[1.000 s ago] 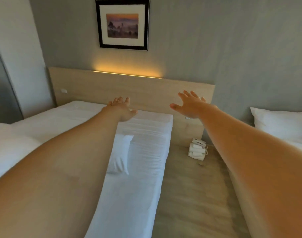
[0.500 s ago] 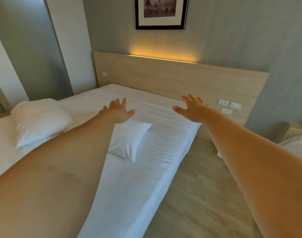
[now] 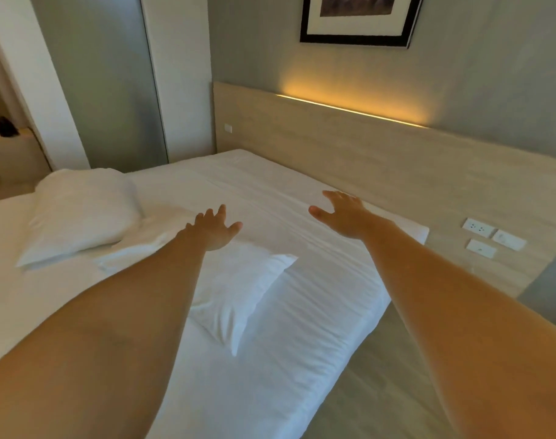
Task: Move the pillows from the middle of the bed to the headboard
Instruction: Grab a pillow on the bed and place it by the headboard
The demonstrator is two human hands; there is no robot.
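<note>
A person reaches both bare arms out over a white bed (image 3: 302,327), palms down. The left hand (image 3: 213,231), at centre frame, has its fingers spread wide and grips nothing. The right hand (image 3: 343,213), slightly right of centre, is likewise splayed and empty, hovering above the sheet. A small white pillow (image 3: 238,299) lies just below the left hand, partly hidden by that forearm. A larger white pillow (image 3: 83,210) rests at the left of the frame. Both sit apart from the pale wooden headboard (image 3: 365,147) across the upper right, where a warm light strip (image 3: 349,110) glows under a framed picture (image 3: 359,20).
</note>
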